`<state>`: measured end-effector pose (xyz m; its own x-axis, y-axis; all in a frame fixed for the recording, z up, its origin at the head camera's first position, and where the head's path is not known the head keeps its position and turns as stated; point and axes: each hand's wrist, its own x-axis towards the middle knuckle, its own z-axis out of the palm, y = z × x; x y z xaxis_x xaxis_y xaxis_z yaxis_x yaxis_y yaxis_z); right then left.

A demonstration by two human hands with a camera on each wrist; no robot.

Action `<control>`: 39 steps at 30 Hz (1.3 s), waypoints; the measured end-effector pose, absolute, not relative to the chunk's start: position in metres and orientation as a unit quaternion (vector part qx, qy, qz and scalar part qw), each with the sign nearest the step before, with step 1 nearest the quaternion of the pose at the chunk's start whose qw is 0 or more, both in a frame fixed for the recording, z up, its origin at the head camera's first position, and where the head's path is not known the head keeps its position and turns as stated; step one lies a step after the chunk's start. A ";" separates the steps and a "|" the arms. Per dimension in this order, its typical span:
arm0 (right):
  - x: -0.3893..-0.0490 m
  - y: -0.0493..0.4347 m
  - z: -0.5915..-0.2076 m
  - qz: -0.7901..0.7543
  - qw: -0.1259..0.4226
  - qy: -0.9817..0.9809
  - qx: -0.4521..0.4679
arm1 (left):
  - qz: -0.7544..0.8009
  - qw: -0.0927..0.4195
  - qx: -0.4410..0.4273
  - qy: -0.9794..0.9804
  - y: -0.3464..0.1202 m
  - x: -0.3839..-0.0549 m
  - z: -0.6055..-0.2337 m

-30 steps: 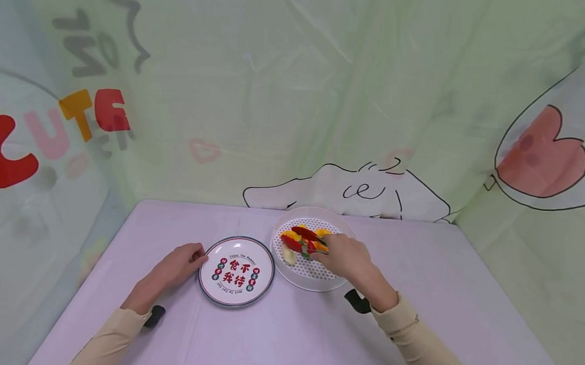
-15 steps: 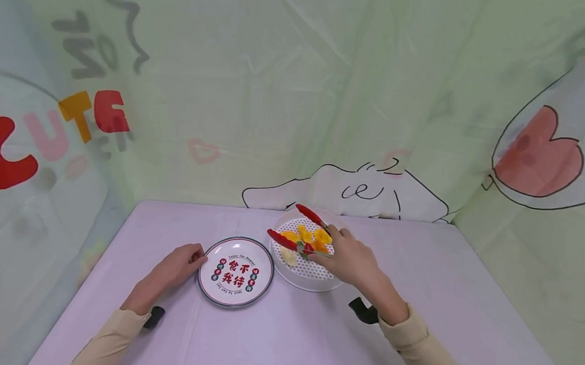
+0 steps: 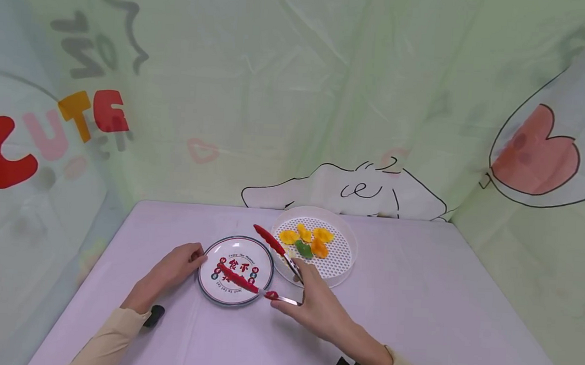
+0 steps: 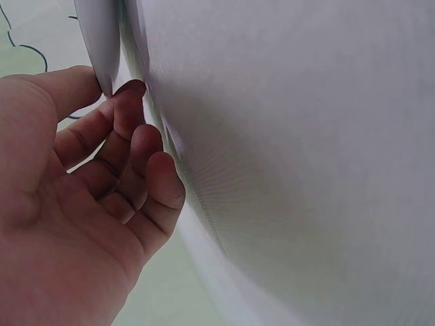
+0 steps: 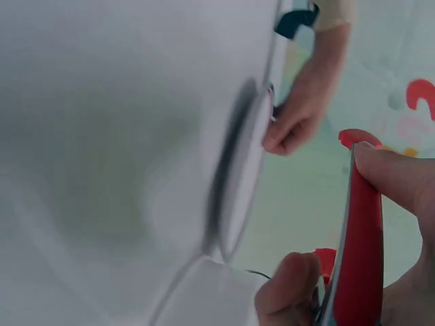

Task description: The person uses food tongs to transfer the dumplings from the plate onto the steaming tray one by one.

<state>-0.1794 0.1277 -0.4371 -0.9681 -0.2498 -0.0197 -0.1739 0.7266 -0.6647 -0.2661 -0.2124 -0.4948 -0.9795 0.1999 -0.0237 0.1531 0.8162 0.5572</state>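
Note:
My left hand (image 3: 179, 267) pinches the left rim of a white plate (image 3: 228, 299) with a dark border and red lettering; in the left wrist view, thumb and forefinger meet at the plate's edge (image 4: 100, 41). In my right hand (image 3: 318, 308) I grip metal tongs (image 3: 238, 279) with red tips. Their arms stand spread apart with nothing between them, one overlapping the plate in the head view. Part of the tongs' red handle (image 5: 360, 258) shows along my fingers in the right wrist view.
Behind the plate stands a round white basket (image 3: 350, 254) with a perforated bottom. It holds several yellow pieces (image 3: 288, 237), an orange piece (image 3: 320, 248) and a green piece (image 3: 304, 248). A printed curtain (image 3: 218, 90) closes off the table's back and sides.
My right hand has drawn the tongs from the basket toward the left and nearer to me, over the plate. Their arms have spread. My left hand stays at the plate.

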 end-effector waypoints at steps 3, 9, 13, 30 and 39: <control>-0.173 0.128 -0.449 -0.346 0.094 0.926 -0.114 | 0.289 0.039 0.097 0.952 -0.212 -0.267 -0.494; -0.169 0.131 -0.464 -0.305 0.102 0.940 -0.113 | 0.287 0.038 0.098 0.952 -0.212 -0.269 -0.494; -0.169 0.132 -0.471 -0.292 0.102 0.944 -0.115 | 0.288 0.037 0.098 0.952 -0.212 -0.269 -0.494; -0.172 0.131 -0.470 -0.167 0.064 0.976 -0.126 | 0.281 0.035 0.101 0.954 -0.210 -0.268 -0.492; -0.175 0.125 -0.475 -0.117 0.061 0.982 -0.132 | 0.279 0.038 0.101 0.954 -0.214 -0.271 -0.494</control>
<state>-0.1747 0.1253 -0.4749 -0.9577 -0.2737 -0.0894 -0.2449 0.9376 -0.2468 -0.2715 -0.2140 -0.4939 -0.9766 0.2146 -0.0165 0.1718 0.8235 0.5406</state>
